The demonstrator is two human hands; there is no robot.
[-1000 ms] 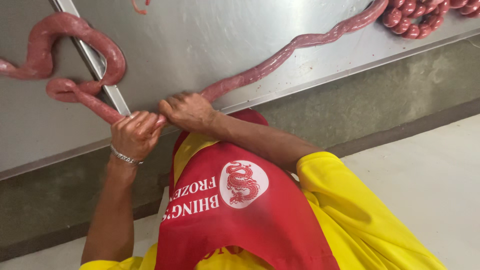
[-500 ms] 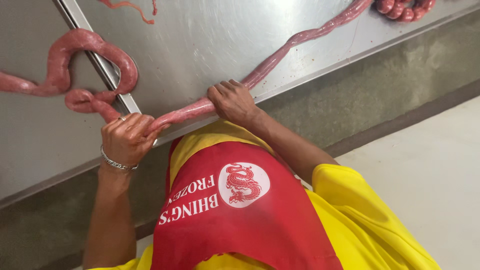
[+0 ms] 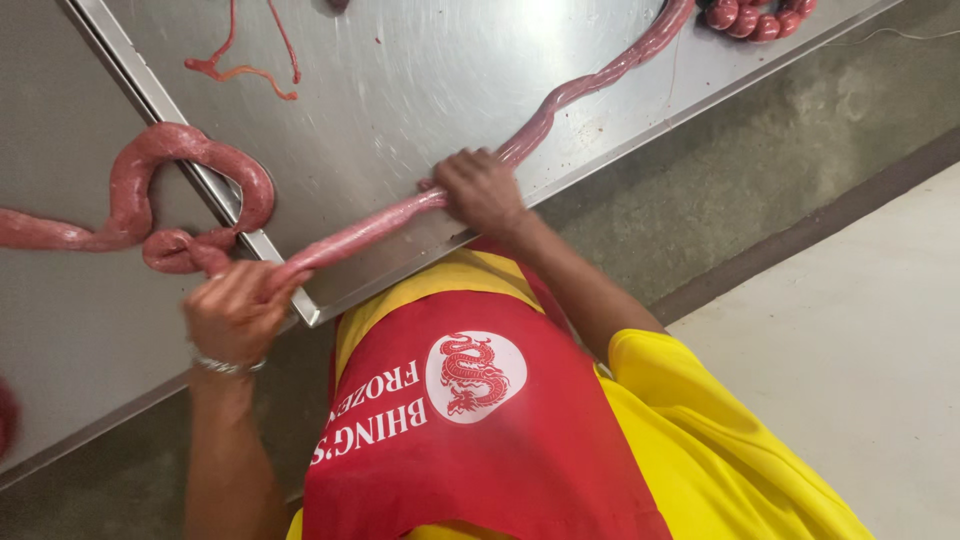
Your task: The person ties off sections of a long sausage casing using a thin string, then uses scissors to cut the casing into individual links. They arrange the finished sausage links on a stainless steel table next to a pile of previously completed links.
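2 hands are closed on 1 long pink sausage rope [image 3: 370, 225] that is stretched along the near edge of the steel table [image 3: 420, 90]. The left hand [image 3: 235, 310] is clamped on 1 part, the right hand [image 3: 480, 190] on another. It looks soft, wet and slippery, so a full grip suits it. Linked sausages [image 3: 755, 18] and thin red strings [image 3: 240, 60] are seen farther back.

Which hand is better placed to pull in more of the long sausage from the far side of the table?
Right, probably. The right hand grips the sausage further along, nearer the far stretch; the left hand holds it at the edge of the table.
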